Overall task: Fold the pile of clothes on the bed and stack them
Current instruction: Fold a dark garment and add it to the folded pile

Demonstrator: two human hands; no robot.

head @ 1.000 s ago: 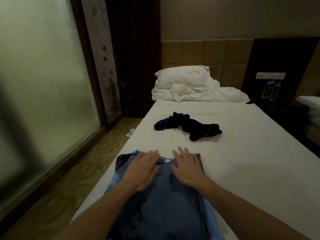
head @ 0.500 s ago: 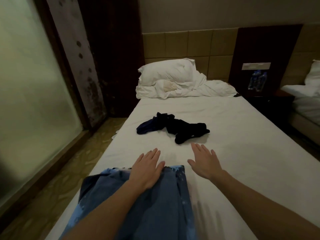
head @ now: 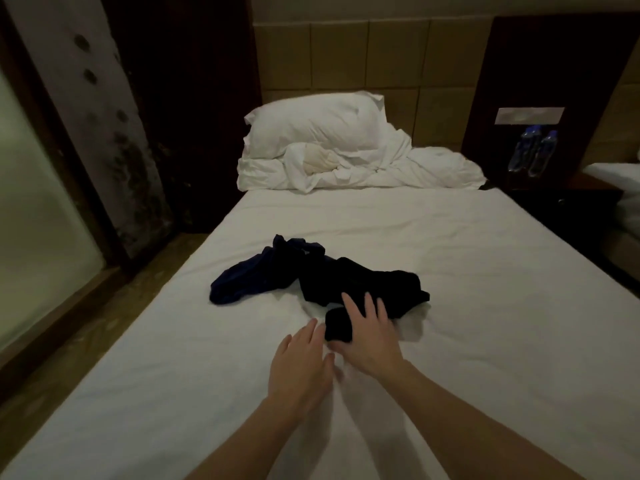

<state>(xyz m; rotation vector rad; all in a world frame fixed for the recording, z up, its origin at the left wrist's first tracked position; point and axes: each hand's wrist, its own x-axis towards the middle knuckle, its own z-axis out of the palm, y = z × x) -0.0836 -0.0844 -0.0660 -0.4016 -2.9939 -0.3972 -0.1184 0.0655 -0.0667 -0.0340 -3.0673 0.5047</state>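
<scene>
Black crumpled garment [head: 363, 285] on smooth white sheet [head: 485, 306]; right hand [head: 367, 337] fingers spread atop it; left hand [head: 301, 362] flat, fingers together.

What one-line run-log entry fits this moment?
phase: reaching | right hand: on black garment | left hand: open beside it | navy garment: untouched

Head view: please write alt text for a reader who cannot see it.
Two bare hands reach over a white bed; the right hand lies with straight fingers on a crumpled black garment, and the left hand hovers open beside it. A dark blue garment lies to the left, with a pillow behind.
</scene>
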